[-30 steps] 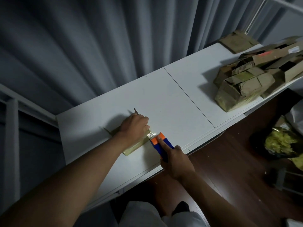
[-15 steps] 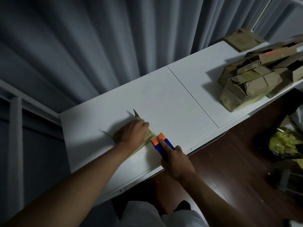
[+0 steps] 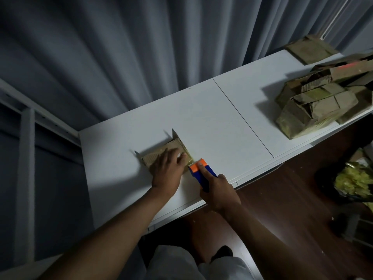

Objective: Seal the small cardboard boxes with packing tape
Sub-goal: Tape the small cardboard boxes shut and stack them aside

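Observation:
A small brown cardboard box (image 3: pixel 161 153) lies on the white table (image 3: pixel 212 126) near its left end, with two flaps sticking up at its far corners. My left hand (image 3: pixel 168 171) lies flat on top of the box, fingers spread and pressing it down. My right hand (image 3: pixel 219 190) grips the blue handle of a tape dispenser (image 3: pixel 200 170), index finger stretched along its orange head. The dispenser's head sits at the box's right edge, where a strip of clear tape (image 3: pixel 188 158) shows on the box.
A heap of several brown cardboard boxes (image 3: pixel 321 104) fills the table's right end, with one flat box (image 3: pixel 310 49) behind it. Grey curtains hang behind the table. A dark bag with yellow scraps (image 3: pixel 351 180) sits on the wooden floor at the right.
My left hand has slid back toward me and opened flat, uncovering more of the box top. The dispenser stays at the box's right edge.

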